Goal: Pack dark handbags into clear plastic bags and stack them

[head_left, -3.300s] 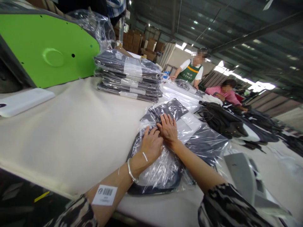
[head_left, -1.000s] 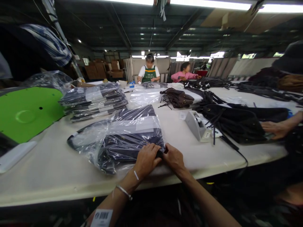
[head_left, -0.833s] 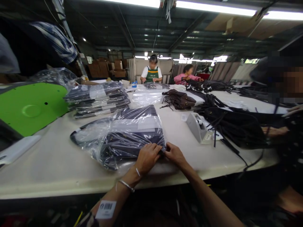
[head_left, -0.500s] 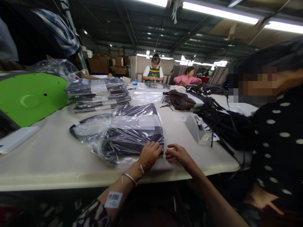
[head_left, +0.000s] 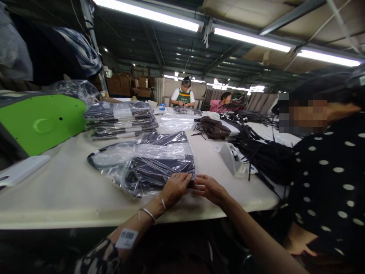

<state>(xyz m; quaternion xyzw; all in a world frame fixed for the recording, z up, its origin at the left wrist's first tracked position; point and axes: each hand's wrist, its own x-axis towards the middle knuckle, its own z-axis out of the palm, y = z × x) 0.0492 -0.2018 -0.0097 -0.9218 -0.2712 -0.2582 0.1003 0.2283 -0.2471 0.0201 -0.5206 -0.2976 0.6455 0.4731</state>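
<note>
A dark garment in a clear plastic bag (head_left: 151, 161) lies on the cream table (head_left: 65, 186) in front of me. My left hand (head_left: 175, 187) rests on the bag's near right corner with its fingers curled over the plastic edge. My right hand (head_left: 209, 188) is just beside it, fingers bent and pinching at the same corner of the bag. A barcode sticker (head_left: 126, 238) is stuck on my left forearm, and a bangle sits at that wrist.
A stack of bagged garments (head_left: 121, 120) sits behind, next to a green machine cover (head_left: 42, 123). A grey tape dispenser (head_left: 232, 160) and dark loose garments (head_left: 265, 156) lie to the right. A person in a polka-dot top (head_left: 327, 182) is close on my right; two people work at the far end.
My view has swung from above the bag to a low angle along the table. My hands moved from the bag's middle to its near corner. The person in polka dots has come close on the right.
</note>
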